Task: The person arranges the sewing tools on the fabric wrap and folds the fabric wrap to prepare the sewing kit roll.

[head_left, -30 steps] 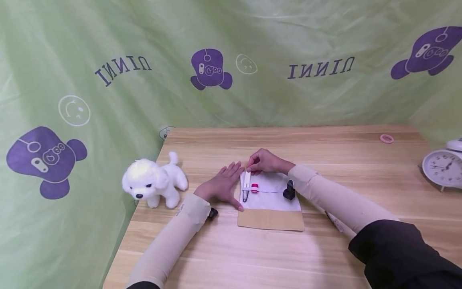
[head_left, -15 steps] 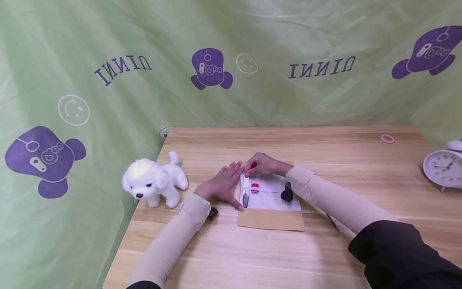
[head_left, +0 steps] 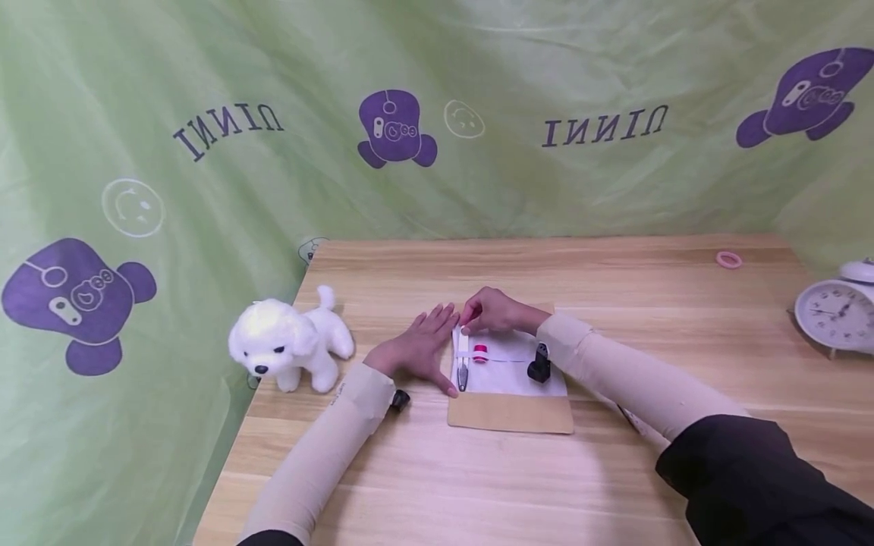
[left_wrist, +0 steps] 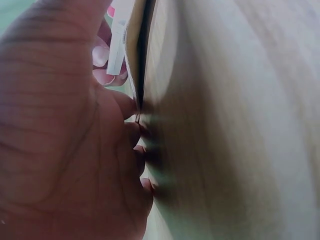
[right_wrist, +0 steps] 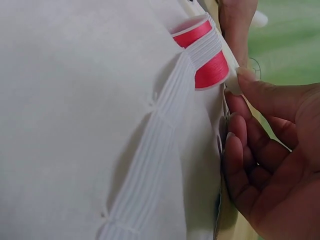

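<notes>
A tan fabric case (head_left: 510, 414) with a white lining lies unfolded on the table. My left hand (head_left: 415, 347) rests along its left edge, fingers straight and spread, thumb near the lower left. My right hand (head_left: 497, 309) pinches the far end of a slim white tool (head_left: 463, 347) with a dark tapered tip (head_left: 463, 378); its exact kind is unclear. That tool lies along the lining's left side, passing under a white elastic band (right_wrist: 155, 125). Beside it, a spool of red thread (right_wrist: 212, 72) is held in the same elastic. Thumb and fingertips grip the tool's end in the right wrist view.
A white plush dog (head_left: 290, 345) stands at the table's left edge. At the far right is a white alarm clock (head_left: 836, 315), with a pink ring (head_left: 728, 260) near the back edge. A green printed curtain (head_left: 437, 189) hangs behind the table.
My right hand has come slightly nearer, sliding the white tool further through the elastic, so its dark tip sits lower on the lining. My left hand stays in place.
</notes>
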The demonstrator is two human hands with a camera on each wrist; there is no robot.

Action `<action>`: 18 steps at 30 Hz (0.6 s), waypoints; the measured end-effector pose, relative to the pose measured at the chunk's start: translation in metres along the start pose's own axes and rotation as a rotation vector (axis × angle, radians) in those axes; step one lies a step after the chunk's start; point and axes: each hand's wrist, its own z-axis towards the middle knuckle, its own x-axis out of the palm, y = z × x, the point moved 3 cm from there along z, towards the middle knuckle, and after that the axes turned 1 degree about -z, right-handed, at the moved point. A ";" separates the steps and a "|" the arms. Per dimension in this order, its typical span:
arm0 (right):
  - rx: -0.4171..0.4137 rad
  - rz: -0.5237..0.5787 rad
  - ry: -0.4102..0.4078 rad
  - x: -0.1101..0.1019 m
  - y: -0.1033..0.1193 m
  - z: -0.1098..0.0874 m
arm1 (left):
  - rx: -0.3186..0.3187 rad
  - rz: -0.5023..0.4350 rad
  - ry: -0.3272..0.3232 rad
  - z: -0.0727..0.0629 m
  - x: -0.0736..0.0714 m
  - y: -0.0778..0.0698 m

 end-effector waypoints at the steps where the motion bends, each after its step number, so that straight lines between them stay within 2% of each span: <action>1: 0.003 0.001 0.000 0.000 0.001 0.000 | 0.001 -0.002 0.000 0.000 0.000 0.001; 12: 0.026 -0.026 0.097 0.002 0.001 -0.001 | 0.009 -0.009 -0.003 0.000 -0.002 0.000; 18: 0.013 -0.067 0.139 0.004 0.001 -0.002 | 0.014 0.004 0.000 -0.001 -0.003 -0.001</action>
